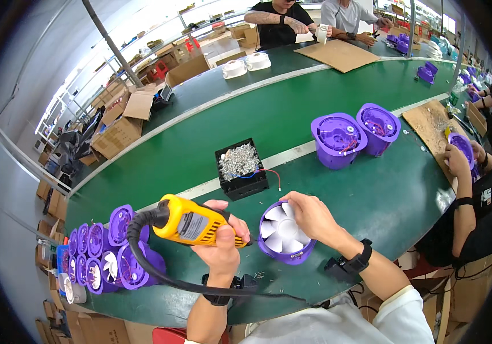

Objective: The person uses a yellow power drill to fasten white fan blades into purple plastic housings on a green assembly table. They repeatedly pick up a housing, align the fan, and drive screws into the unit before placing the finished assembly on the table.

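My left hand (223, 243) is wrapped round a yellow electric screwdriver (187, 222), held tilted with its dark tip pointing right, close to a purple housing (293, 257). A thick black cable runs from the tool's rear end down across the front of the table. The housing stands on the green table with a white fan (286, 227) set in its round opening. My right hand (315, 217) grips the housing at its far right rim, the fingers bent over the edge by the fan blades. Its fingertips are partly hidden.
Beyond the housing, a black box (246, 182) holds many small screws, with red and blue wires beside it. Two purple housings (337, 146) stand at the right, several more (134, 266) at the left. A co-worker's hand (458, 160) handles another purple part; two people work across the green belt.
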Tool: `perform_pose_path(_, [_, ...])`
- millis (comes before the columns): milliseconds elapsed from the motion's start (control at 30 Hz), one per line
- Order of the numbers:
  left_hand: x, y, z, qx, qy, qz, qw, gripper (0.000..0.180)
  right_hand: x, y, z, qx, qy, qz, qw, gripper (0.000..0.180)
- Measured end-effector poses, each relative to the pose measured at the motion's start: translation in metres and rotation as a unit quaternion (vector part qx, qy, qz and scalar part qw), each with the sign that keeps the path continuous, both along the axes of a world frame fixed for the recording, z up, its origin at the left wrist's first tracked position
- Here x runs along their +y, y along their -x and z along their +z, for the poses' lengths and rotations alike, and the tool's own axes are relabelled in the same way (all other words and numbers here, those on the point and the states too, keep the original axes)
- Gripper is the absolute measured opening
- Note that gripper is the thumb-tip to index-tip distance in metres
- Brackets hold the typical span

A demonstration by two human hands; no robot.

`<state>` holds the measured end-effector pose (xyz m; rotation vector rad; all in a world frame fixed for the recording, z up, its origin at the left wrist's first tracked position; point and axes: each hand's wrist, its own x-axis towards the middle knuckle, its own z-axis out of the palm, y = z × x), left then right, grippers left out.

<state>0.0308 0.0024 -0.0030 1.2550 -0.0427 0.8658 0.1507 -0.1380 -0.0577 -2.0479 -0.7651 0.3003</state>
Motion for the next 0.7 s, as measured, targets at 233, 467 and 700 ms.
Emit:
perform_pose_path(233, [0.014, 0.047, 0.043, -0.079, -0.107, 0.044, 0.990, 0.062, -0.009, -0.030, -0.006, -0.015, 0.067, 0.085, 0.994, 0.030])
perform_pose_path(467, [0.017, 0.078, 0.039, -0.077, -0.085, 0.096, 0.989, 0.059, -0.010, -0.031, 0.022, 0.030, 0.132, 0.085, 0.987, 0.029])
perform_pose_path(700, [0.017, 0.072, 0.013, -0.033, -0.067, 0.077, 0.994, 0.055, -0.004, -0.020, 0.036, 0.020, 0.105, 0.057, 0.993, 0.030])
